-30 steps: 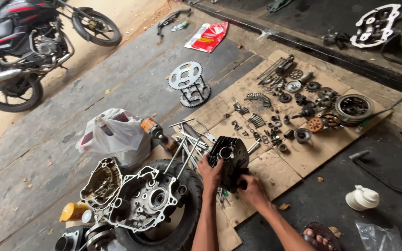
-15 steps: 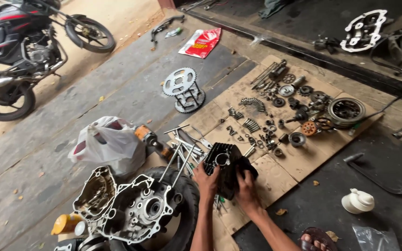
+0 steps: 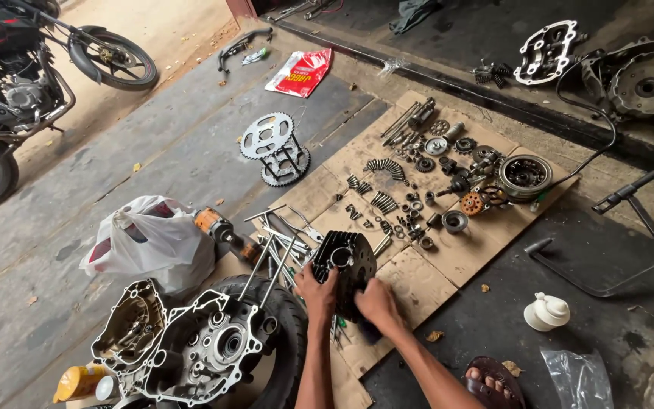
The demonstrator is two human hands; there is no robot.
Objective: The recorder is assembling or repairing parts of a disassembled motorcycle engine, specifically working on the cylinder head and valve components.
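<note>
Here both hands close on a black finned engine cylinder, holding it just above the cardboard sheet. The left hand wraps the near left side of the fins, fingers curled round the block; the right hand clamps the near right side, thumb on top. The bore opening faces up and away from the wrists.

Just left of the left hand lies an open crankcase half, resting on a black tyre, with long studs standing up from it and leaning toward the cylinder. Beyond the fingers, farther out on the cardboard, rows of bolts, gears and bearings are laid out, well apart from the grip. A white plastic bag sits out to the far left, and a pair of sprockets lies farther still.

To handle the cylinder well, I judge that the grip should stay on the solid outer fins on both sides, balanced, since the block looks heavy and the fins are thin at the edges. Keeping it level matters, so the bore stays square to the studs and nothing scrapes the inner wall. The fingers ought to stay clear of the underside where the studs could pinch. A slow, even carry is called for, watching the loose tools just ahead of the left hand.
</note>
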